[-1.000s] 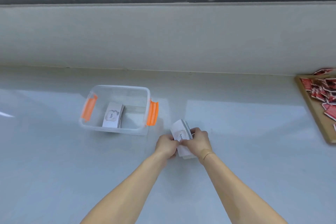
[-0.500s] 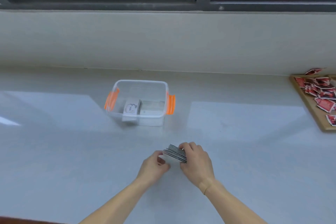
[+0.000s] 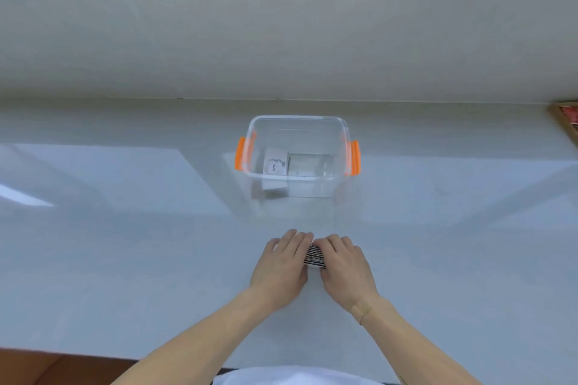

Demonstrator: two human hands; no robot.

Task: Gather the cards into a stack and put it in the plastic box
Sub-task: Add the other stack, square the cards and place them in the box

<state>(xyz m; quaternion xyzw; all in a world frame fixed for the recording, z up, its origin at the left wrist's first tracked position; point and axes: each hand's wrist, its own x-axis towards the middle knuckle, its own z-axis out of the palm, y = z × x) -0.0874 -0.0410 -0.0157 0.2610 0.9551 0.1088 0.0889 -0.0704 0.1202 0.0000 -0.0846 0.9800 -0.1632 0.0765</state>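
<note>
A stack of cards [image 3: 314, 256] stands on edge on the pale table, its dark striped edges showing between my hands. My left hand [image 3: 286, 262] presses on its left side and my right hand [image 3: 345, 262] on its right, both palms down; most of the stack is hidden. Beyond them sits the clear plastic box [image 3: 297, 187] with orange side latches. Inside it, at the left, lies another white card stack [image 3: 276, 163] with a grey emblem on top.
A wooden tray [image 3: 563, 123] holding red cards shows at the far right edge. A grey wall and a window frame run along the back. The table's near edge [image 3: 78, 355] lies at the lower left, with brown floor below.
My view has shifted, so the box now sits centred ahead. The stack has gone from held tilted above the table to squeezed on edge between both hands, which now cover more of it.
</note>
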